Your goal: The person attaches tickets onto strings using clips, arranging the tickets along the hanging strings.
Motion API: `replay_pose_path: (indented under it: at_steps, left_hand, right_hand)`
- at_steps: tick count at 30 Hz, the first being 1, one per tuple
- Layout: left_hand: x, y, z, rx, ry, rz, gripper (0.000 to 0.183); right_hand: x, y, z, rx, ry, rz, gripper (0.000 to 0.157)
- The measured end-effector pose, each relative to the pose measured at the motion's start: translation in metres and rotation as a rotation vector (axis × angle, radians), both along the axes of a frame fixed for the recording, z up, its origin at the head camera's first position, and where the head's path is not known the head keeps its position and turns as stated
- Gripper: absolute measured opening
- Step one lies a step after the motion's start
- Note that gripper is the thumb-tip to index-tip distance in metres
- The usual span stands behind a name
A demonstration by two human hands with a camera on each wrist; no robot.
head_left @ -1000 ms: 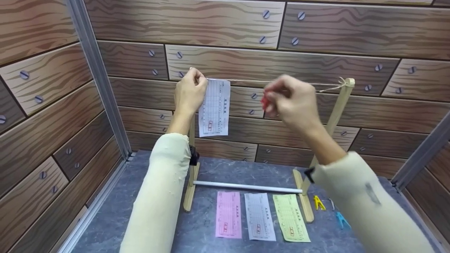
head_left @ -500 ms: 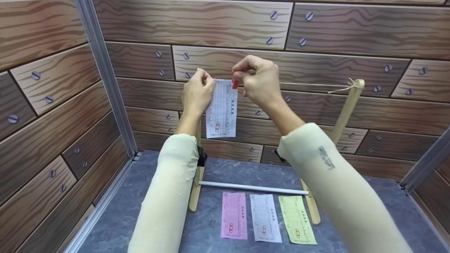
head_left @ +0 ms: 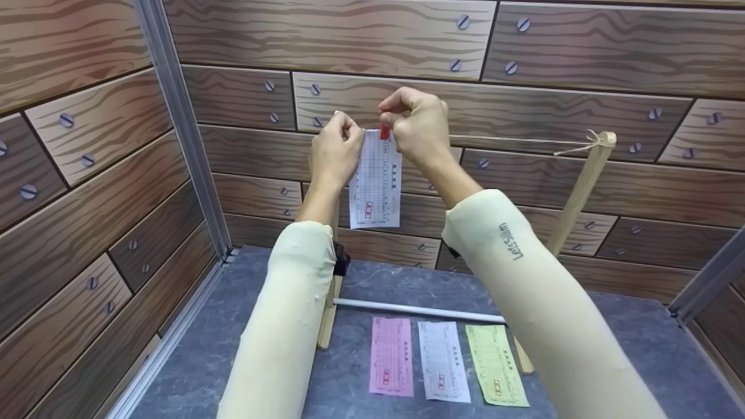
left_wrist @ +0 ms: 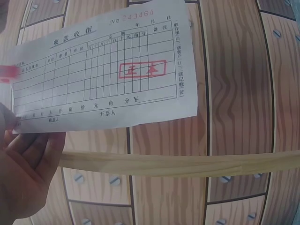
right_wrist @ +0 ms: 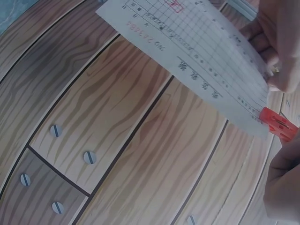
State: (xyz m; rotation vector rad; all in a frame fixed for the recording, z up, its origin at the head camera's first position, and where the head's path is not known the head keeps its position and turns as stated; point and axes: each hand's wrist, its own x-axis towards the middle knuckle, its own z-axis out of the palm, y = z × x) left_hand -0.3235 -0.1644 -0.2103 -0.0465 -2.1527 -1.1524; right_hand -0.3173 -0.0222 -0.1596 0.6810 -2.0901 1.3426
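Observation:
A white printed receipt slip [head_left: 375,180] hangs from the string [head_left: 518,139] at the left part of the frame. My left hand [head_left: 337,148] pinches the slip's top left corner at the string; the left wrist view shows the fingers beside the slip's edge. My right hand [head_left: 420,125] pinches a red clothespin [head_left: 385,125] between thumb and index finger. The clothespin's tip [right_wrist: 266,115] sits over the top edge of the slip, a little right of my left fingertips. The string's left end is hidden behind my left hand.
A wooden post [head_left: 585,192] holds the string at right; a white rod [head_left: 419,310] joins the stand's feet. Pink [head_left: 391,358], white [head_left: 444,361] and yellow-green [head_left: 497,364] slips lie in a row on the grey marbled table [head_left: 192,349]. Wood-patterned panels stand behind and at the sides.
My right hand has come left and up with the red clothespin, from beside the string to the slip's top edge. My left hand keeps its pinch on the slip. The view has shifted slightly.

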Motion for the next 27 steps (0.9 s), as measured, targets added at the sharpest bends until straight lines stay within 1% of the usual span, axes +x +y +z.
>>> replay_pose_path:
  at_steps: [8,13,17,20,21,23,27]
  left_hand:
    - [-0.0002,-0.0031,-0.0018,0.021,0.014,-0.033,0.013]
    - [-0.0007,-0.0049,-0.0046,0.013,0.029,-0.067,0.014]
    - [-0.0019,-0.0058,-0.0060,0.003,0.044,-0.095,0.014]
    - [-0.0022,-0.0067,-0.0066,-0.006,0.051,-0.102,0.015]
    - [-0.0020,-0.0070,-0.0067,-0.008,0.050,-0.103,0.015]
    - [-0.0020,-0.0077,-0.0072,-0.011,0.047,-0.105,0.015]
    - [-0.0018,-0.0088,-0.0081,-0.014,0.041,-0.111,0.015]
  right_hand:
    - [-0.0068,-0.0060,-0.0046,0.066,-0.035,-0.043,0.010]
    - [-0.0106,-0.0046,-0.0035,0.136,-0.076,-0.063,0.010]
    - [-0.0099,-0.0017,-0.0007,0.185,-0.179,-0.045,0.017]
    - [-0.0090,-0.0005,0.0008,0.189,-0.261,-0.011,0.022]
    - [-0.0088,-0.0005,0.0012,0.185,-0.273,0.000,0.023]
    - [-0.0086,-0.0007,0.0017,0.175,-0.280,0.011,0.021]
    - [-0.0080,-0.0028,0.0013,0.145,-0.237,0.009,0.015]
